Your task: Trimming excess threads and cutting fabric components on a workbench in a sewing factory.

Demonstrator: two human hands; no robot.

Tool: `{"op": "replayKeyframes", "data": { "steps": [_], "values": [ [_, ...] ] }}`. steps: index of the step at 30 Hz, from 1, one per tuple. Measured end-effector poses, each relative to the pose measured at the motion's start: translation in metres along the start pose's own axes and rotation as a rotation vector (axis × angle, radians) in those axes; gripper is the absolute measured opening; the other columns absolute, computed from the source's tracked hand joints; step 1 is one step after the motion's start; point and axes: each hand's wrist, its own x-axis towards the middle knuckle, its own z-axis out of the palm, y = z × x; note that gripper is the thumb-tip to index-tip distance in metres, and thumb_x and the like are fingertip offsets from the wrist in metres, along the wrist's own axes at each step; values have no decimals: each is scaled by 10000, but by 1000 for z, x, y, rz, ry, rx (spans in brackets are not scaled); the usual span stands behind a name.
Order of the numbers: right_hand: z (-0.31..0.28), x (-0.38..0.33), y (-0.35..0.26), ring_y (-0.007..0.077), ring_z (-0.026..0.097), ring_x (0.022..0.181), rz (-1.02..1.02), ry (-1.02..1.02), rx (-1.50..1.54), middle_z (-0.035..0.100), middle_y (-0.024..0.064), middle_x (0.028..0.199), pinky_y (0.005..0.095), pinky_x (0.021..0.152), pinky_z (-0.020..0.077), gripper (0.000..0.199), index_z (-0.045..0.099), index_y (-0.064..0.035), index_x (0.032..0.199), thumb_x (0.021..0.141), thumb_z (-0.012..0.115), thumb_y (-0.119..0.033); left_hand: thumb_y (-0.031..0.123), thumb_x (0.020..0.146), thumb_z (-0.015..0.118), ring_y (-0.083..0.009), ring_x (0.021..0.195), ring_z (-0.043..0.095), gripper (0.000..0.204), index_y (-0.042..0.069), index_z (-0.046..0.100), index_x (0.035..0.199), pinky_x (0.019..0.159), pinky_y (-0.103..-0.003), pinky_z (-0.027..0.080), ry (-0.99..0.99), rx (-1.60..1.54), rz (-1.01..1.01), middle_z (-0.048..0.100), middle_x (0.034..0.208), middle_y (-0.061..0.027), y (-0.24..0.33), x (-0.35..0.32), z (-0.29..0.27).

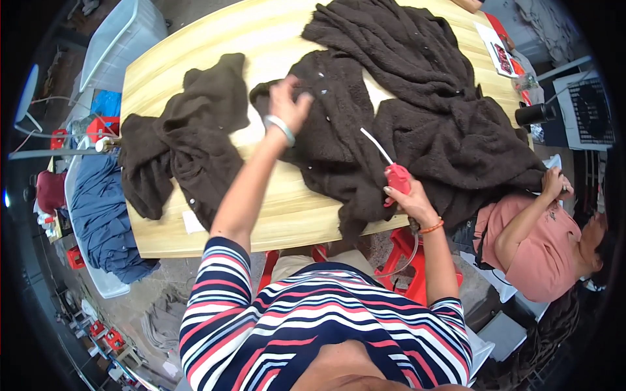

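The right hand (409, 199) is closed around a red spray tool (397, 178) at the near edge of the wooden bench (274, 39). The tool's thin white nozzle tube (377, 144) is its long axis: it runs up and to the left from the red body, pointing away from the person and over the dark brown fuzzy garment (339, 130) spread in the middle of the bench. A clear hose hangs from below the hand toward the red stool (407, 257) under the bench.

The left hand (287, 104), with a pale bangle at the wrist, reaches further across and presses down on the same garment near its row of small white buttons, fingers curled into the fabric.

A larger heap of the same brown material (430, 85) lies to the right, touching the garment. A second brown piece (186, 140) lies apart on the left side of the bench.

A white tub (98, 218) beside the bench's left end holds blue cloth. Another person in a pink top (531, 244) sits at the right.
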Motion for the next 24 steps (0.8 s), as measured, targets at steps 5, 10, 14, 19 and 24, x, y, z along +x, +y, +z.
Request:
{"op": "replayKeyframes", "data": {
  "steps": [5,10,14,19,24],
  "values": [
    [-10,-2,41,114,619,637,-206,190,-241,645,20,823,275,626,517,343,603,-14,1161,851,668,-145,237,742,736,-407,1382,193,581,134,530,1275,1103,-606,141,-294,414,311,299,1446,-221,47,-86,53],
    [-8,-16,3,140,626,617,-235,229,-463,642,65,705,291,605,503,280,629,-10,1051,869,652,-221,222,808,698,-351,1006,545,452,49,538,1193,875,-402,460,-102,112,219,540,1113,-184,52,-53,77],
    [-9,-14,5,136,629,627,-205,196,-437,643,61,705,286,610,501,320,612,-32,1133,873,648,-214,437,713,760,-350,989,574,600,43,537,1107,826,-431,482,-218,236,-116,564,1060,-188,75,-29,110],
    [-12,-22,7,142,654,684,-106,196,-389,656,71,727,289,674,513,307,597,7,1139,882,614,-160,232,737,725,-329,904,621,288,67,595,935,802,-420,500,-404,121,-178,629,902,-146,40,-47,141],
    [-14,-27,-3,204,658,674,-165,167,-472,648,115,721,317,661,509,286,609,-14,1112,870,629,-166,15,806,685,-70,591,532,154,64,553,869,545,-211,428,-325,-887,-571,569,692,15,8,-67,91]
  ]
}}
